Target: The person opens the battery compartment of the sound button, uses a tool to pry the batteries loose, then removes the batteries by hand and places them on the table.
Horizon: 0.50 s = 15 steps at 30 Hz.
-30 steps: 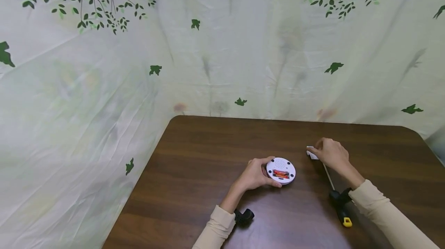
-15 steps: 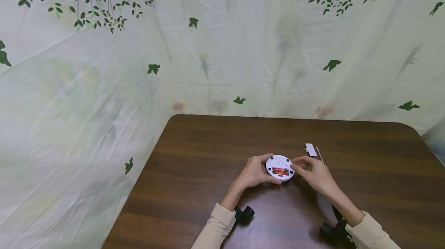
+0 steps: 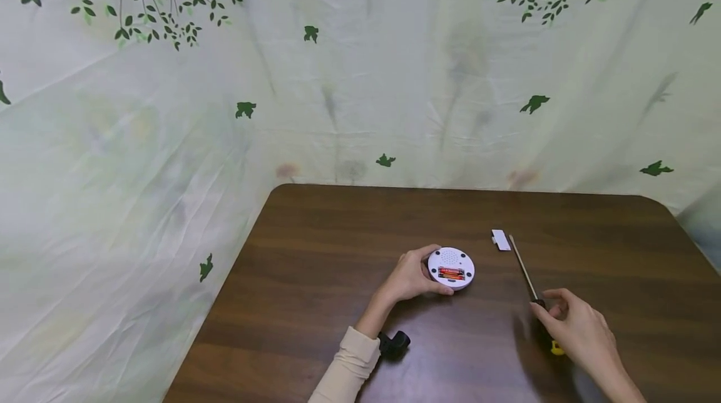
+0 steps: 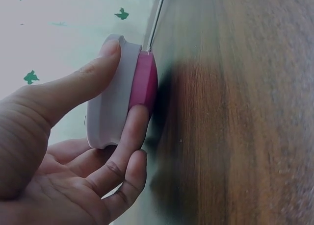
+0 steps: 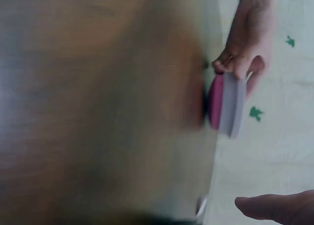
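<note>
The left hand (image 3: 415,276) grips a round device (image 3: 449,258) by its edge, with the thumb on the near side and fingers on the far side. The device is at the middle of the scene, just over or on the brown table (image 3: 349,234); whether it touches the wood is hard to tell. Its white back faces up, with small holes, dark feet and an uncovered slot holding red batteries (image 3: 451,273). The left wrist view shows its pink front (image 4: 144,80) turned toward the table.

Beyond the device and to its right lies a small white cover (image 3: 501,239). Further right of the device is a screwdriver (image 3: 524,268), its metal tip just beside the cover and its yellow-ended handle nearer the person. The right hand (image 3: 582,328), well apart from the device on its right, is at this handle with thumb and fingers bent toward it; whether they have closed on it cannot be told.

Behind the device, past the table, hangs a pale cloth (image 3: 338,77) printed with green leaves.
</note>
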{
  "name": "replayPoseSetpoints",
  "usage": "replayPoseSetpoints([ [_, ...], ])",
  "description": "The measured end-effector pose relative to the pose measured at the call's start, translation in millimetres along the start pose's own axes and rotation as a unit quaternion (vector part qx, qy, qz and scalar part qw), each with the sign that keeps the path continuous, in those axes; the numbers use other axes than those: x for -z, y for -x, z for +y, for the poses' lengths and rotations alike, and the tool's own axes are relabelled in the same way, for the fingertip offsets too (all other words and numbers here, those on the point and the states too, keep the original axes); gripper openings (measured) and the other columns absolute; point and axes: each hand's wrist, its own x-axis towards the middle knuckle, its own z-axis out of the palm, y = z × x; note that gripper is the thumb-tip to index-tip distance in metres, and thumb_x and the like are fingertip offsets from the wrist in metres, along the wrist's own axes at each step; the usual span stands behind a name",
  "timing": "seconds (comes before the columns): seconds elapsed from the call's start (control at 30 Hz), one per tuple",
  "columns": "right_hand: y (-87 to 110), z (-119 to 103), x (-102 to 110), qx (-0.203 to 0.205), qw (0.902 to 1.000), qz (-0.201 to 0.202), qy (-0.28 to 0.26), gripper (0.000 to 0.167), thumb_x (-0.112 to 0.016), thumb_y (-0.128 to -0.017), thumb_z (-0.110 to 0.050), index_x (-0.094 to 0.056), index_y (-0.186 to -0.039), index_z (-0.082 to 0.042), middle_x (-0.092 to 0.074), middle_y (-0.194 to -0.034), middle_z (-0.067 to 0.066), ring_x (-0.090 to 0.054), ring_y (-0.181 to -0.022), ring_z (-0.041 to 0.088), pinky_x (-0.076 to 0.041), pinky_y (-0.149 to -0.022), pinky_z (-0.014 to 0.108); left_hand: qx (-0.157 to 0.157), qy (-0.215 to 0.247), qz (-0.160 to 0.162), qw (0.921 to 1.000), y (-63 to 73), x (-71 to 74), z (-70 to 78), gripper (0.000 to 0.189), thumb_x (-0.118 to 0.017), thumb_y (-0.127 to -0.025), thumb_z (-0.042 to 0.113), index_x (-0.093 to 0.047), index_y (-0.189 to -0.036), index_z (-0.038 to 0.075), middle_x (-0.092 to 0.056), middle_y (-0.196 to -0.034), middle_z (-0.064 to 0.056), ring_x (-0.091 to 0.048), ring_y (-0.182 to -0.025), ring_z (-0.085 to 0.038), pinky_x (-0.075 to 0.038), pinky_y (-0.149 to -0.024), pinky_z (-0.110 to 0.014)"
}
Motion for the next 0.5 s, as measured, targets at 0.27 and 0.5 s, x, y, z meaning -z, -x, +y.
replayPoseSetpoints([
  [0.27,11.4,19.0,-6.6,-0.045,0.9979,-0.037,0.028,0.065,-0.068,-0.092,-0.061,-0.068,-0.112,0.001,-0.068,-0.089,0.006,-0.056,-0.07,0.018,-0.04,-0.054,0.034,-0.002,0.001,0.003,1.0,-0.5,1.9,-0.8,0.089,-0.101,-0.064,0.022,-0.059,-0.142,0.009,-0.071,-0.08,-0.001,-0.056,-0.059,0.002,-0.048,-0.067,-0.016],
  [0.5,14.3,30.6,-2.6,-0.095,0.9954,0.013,-0.008,0.057,-0.062,-0.097,-0.055,-0.07,-0.112,0.0,-0.071,-0.098,0.014,-0.063,-0.077,0.025,-0.041,-0.056,0.035,-0.013,-0.005,0.018,0.9997,1.1,-3.7,-1.2,0.084,-0.101,-0.064,0.024,-0.061,-0.137,0.009,-0.074,-0.116,-0.007,-0.053,-0.069,0.0,-0.046,-0.077,-0.019],
])
